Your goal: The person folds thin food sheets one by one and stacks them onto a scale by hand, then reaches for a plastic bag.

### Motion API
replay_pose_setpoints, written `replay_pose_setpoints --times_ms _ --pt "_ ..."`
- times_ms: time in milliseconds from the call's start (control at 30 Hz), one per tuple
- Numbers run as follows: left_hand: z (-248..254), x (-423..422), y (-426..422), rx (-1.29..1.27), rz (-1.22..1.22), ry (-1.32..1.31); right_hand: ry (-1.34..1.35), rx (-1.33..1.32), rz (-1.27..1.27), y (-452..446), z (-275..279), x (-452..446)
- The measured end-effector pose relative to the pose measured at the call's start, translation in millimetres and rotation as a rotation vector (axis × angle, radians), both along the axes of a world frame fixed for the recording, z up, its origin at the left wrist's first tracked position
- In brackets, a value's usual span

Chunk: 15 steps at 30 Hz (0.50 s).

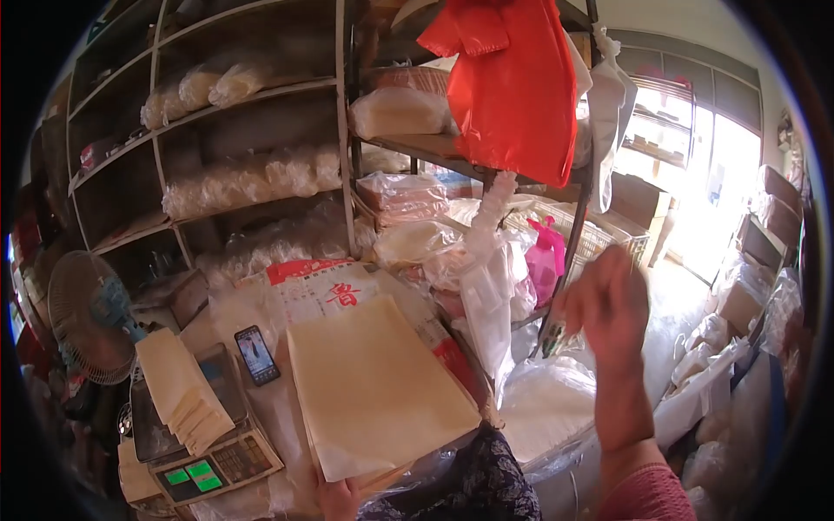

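My left hand (pixel 337 499) is at the bottom, its fingers closed at the near corner of a stack of large, thin tan sheets (pixel 382 382). Part of that hand is cut off by the frame. My right hand (pixel 611 300) is raised to the right of the stack, curled and slightly blurred. A small dark-green and pale thing (pixel 552 337) shows just below its fingers; I cannot tell what it is. Left of the stack, folded tan sheets (pixel 182 391) lie on a digital scale (pixel 208 469) with lit green displays. A phone (pixel 258 355) lies between scale and stack.
A printed sack (pixel 321 286) lies behind the stack. An electric fan (pixel 87 317) stands at the left. Shelves (pixel 252 104) hold bagged goods. A red bag (pixel 517 95) hangs ahead, above a pink spray bottle (pixel 546 260). Plastic-wrapped bundles (pixel 717 382) line the right side.
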<state>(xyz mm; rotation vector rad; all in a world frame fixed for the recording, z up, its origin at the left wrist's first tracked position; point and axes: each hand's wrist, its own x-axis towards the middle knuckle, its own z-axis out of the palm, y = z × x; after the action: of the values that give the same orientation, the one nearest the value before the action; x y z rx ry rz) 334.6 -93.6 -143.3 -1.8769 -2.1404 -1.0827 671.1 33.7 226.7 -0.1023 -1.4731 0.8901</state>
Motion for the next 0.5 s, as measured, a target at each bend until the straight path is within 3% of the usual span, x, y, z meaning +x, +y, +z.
replay_pose_setpoints --times_ms 133,267,500 --pt "-1 0 0 -0.007 0.006 -0.010 0.015 -0.007 -0.589 54 39 44" --pt "7 3 -2 -0.047 0.018 0.004 -0.051 -0.068 -0.631 86 51 69" --pt "4 2 -1 -0.032 0.014 0.059 -0.250 -0.355 -0.731 107 -51 132"
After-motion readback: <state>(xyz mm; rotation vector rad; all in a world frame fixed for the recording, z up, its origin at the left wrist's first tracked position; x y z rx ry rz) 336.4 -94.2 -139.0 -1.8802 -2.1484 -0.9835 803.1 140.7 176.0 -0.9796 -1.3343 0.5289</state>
